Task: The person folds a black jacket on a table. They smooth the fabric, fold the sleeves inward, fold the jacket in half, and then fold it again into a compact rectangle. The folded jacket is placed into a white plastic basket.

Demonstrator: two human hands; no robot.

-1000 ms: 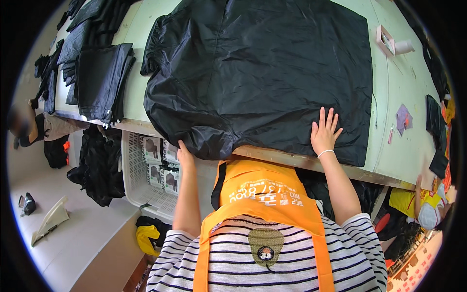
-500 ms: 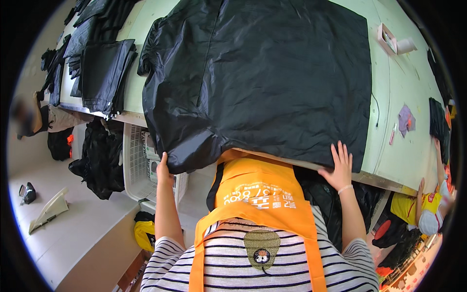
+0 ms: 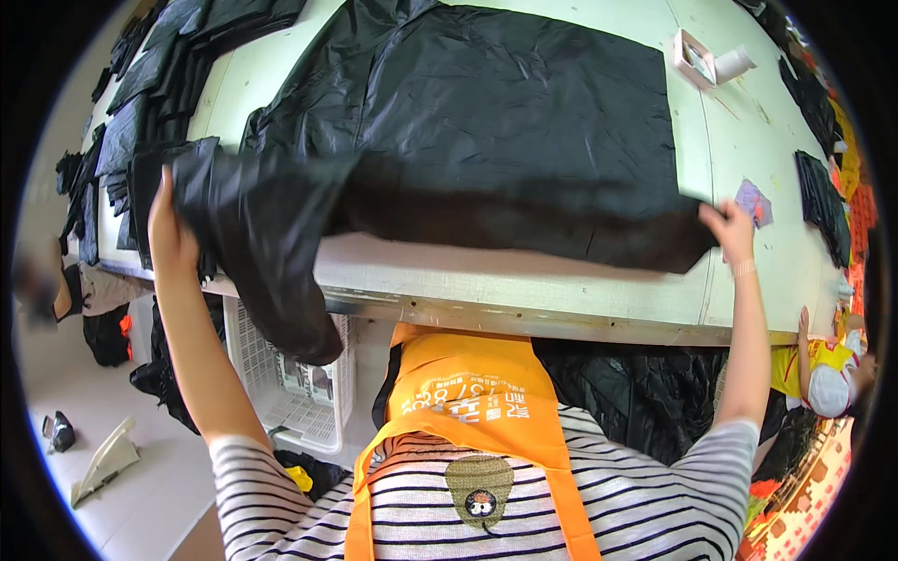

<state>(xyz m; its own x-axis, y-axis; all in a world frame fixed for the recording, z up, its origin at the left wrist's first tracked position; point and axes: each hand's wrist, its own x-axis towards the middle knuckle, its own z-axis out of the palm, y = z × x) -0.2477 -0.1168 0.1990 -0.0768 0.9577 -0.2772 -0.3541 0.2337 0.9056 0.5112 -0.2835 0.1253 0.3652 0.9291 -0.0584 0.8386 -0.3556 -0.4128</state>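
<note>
A large black garment of thin, shiny cloth (image 3: 524, 103) lies on the pale table, its near part lifted and folded over away from me. At its left end my left hand (image 3: 173, 229) is closed on the cloth, and a sleeve-like length (image 3: 281, 290) hangs beside it over the table edge. My right hand (image 3: 731, 232) pinches the garment's raised right corner between thumb and fingers. The lifted strip between my hands is smeared by motion.
Folded black garments (image 3: 168, 89) are stacked at the table's left. A small open box (image 3: 692, 58) with a white roll (image 3: 734, 65) and a purple cloth scrap (image 3: 754, 202) lie right. A white basket (image 3: 253, 374) stands below the edge. A person in yellow (image 3: 828, 374) is at far right.
Both hands have moved outward and away from me, carrying the garment's near edge up and over. My right hand lay flat on the cloth before and now grips it. The table's near edge is uncovered.
</note>
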